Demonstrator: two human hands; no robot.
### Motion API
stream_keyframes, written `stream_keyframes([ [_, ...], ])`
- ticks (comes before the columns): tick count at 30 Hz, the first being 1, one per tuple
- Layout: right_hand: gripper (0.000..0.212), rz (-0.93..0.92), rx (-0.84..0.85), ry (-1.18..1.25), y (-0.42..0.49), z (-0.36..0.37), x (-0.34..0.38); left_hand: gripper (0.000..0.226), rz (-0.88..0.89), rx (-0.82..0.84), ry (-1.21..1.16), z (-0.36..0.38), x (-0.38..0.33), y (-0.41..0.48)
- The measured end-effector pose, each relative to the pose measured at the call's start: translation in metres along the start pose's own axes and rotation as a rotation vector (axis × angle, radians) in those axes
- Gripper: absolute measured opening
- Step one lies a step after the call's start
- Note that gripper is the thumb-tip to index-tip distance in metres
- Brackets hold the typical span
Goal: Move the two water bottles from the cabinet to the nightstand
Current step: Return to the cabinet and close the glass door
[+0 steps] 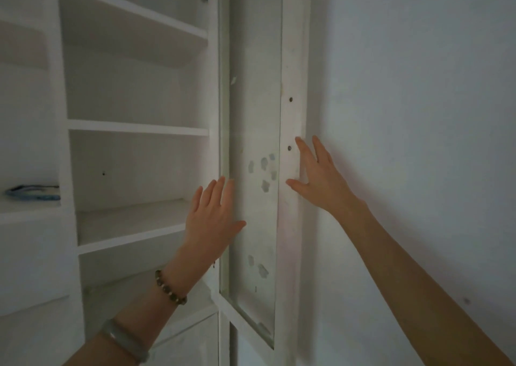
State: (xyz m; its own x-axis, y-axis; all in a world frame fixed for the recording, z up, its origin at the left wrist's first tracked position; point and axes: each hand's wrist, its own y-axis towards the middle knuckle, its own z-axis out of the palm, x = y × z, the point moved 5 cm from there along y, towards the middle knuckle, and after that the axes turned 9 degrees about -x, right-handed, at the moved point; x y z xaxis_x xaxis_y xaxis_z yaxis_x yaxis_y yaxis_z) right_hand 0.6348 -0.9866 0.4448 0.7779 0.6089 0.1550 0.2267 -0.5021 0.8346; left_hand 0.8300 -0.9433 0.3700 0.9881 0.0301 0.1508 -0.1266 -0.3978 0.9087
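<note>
Both empty, spread — left hand (213,215) and right hand (318,174) are flanking the white glass-paned cabinet door (254,142) — no bottles showing.

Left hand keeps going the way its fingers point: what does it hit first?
Probably the open cabinet door's inner frame edge; the left hand already overlaps it. Depth is unclear, so contact can't be confirmed.

cabinet (134,127): white, shelves exposed | glass door (252,142): swung open against wall (418,114) | left hand (213,217): fingers spread, flat at door's hinge edge | right hand (318,174): fingers spread, on door's outer frame | left wrist: beaded bracelet (170,289), bangle (122,339)
</note>
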Motion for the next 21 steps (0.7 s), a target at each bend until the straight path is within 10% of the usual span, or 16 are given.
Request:
stream_keyframes([
  [21,0.095,-0.29,-0.12,0.285,-0.014,0.039,0.103,0.086,-0.126,0.066,0.201,-0.033,0.081,-0.053],
])
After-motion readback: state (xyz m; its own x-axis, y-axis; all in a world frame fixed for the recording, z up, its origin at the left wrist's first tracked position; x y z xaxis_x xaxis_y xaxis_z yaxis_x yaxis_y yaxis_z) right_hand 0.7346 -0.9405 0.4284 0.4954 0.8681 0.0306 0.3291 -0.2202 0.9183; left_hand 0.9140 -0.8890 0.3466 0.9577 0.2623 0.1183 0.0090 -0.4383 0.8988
